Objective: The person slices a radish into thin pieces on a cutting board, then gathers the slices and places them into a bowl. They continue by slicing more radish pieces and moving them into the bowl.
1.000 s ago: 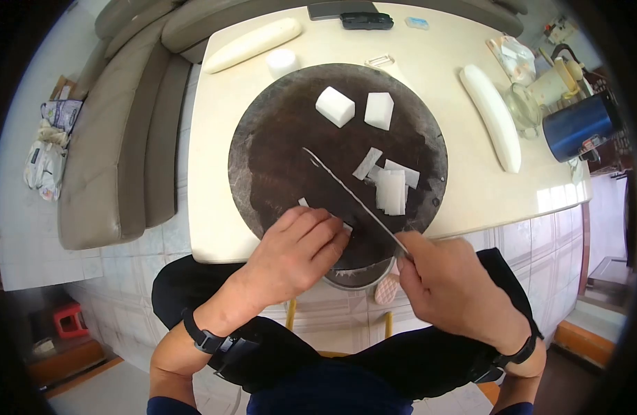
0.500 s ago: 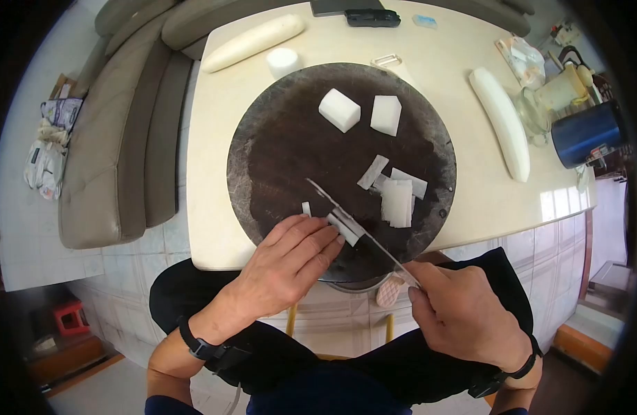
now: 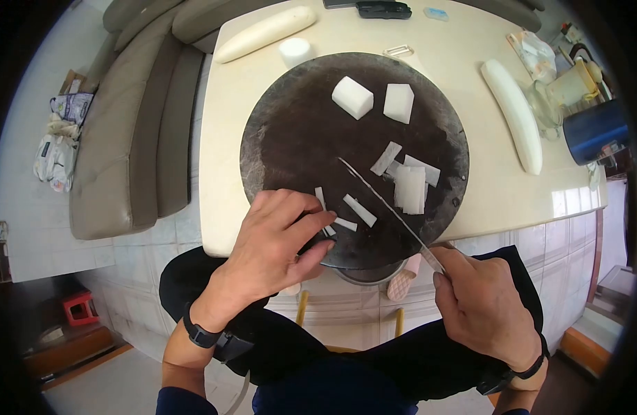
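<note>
The left hand (image 3: 280, 238) rests at the near left edge of the round dark board (image 3: 290, 138), fingers curled and bunched over a small white piece whose far end just shows past the fingertips; whether it is pinched or only pressed down cannot be told. The right hand (image 3: 481, 304) is closed around the handle of a knife (image 3: 384, 204), near and right of the board's near edge. The blade runs from that hand up and leftward across the board, its tip near the board's centre, with the edge just right of two thin white strips (image 3: 360, 209). These strips lie on the near part of the board, close to the left fingertips. To the right of the blade sits a cluster of flat white slices (image 3: 410, 187), some overlapping. Two thick white blocks (image 3: 352, 97) stand at the far side of the board, slightly apart from each other. The board lies on a cream worktop (image 3: 225, 152). A long white radish (image 3: 515, 114) lies on the worktop to the right of the board, and another radish (image 3: 265, 33) lies at the far left. A dark blue mug (image 3: 595, 131) stands at the right edge.
</note>
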`<state>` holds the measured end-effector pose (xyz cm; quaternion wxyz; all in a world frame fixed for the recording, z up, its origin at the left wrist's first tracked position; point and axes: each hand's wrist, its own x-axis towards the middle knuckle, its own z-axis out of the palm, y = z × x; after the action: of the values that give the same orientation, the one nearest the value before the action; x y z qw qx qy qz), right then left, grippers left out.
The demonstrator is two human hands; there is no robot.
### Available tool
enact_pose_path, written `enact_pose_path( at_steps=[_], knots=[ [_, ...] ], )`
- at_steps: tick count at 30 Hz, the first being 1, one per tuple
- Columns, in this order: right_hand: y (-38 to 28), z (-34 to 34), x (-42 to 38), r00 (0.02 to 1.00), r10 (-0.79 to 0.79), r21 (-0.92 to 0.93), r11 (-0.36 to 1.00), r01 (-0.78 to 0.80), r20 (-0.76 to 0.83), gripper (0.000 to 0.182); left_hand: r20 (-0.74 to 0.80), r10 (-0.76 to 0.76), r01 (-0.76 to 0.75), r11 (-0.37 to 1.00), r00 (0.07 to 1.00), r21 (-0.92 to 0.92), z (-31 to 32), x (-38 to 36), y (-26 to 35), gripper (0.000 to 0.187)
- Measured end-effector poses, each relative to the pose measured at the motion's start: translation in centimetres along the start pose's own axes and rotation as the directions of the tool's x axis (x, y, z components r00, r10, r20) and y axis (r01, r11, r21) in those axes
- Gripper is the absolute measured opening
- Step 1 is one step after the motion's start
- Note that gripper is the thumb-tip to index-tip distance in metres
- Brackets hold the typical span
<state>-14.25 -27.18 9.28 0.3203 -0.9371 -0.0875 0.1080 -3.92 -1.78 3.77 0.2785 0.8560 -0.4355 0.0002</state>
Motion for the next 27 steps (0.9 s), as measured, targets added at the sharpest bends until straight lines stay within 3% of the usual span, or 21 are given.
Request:
enact_pose_path(
  at_steps=[4,14,16,23,25,27],
  knots=[
    [-0.1,0.4,-0.2,1.0,-0.002,0.007,1.0,0.002,-0.017,0.027,0.002,0.017,-0.017,0.995,1.0,0.096,0.4,0.4,0.1,0.026],
    [0.5,1.2,-0.6,0.995,-0.089,-0.114,0.99,0.084,-0.033,0.025,-0.019,-0.056,0.057,0.995,0.998,0.078,0.4,0.5,0.5,0.021],
    [0.4,1.2,-0.7,0.996,-0.086,-0.121,0.989,0.082,-0.021,0.024,0.056,0.005,-0.009,0.998,0.998,0.069,0.0,0.9,0.7,0.02],
    [0.2,1.3,-0.7,0.996,-0.077,-0.121,0.99,0.072,-0.038,0.023,0.159,0.01,-0.026,0.994,0.987,0.103,0.1,1.4,1.6,0.021],
    [0.3,1.5,-0.7,0.995,-0.086,-0.123,0.989,0.079,-0.051,0.022,0.123,0.053,-0.072,0.986,0.991,0.153,0.5,1.5,1.5,0.045],
    [0.4,1.6,-0.7,0.993,-0.107,-0.135,0.986,0.099,-0.055,0.023,0.106,0.071,-0.087,0.983,0.992,0.162,0.9,1.6,1.4,0.045]
  ],
)
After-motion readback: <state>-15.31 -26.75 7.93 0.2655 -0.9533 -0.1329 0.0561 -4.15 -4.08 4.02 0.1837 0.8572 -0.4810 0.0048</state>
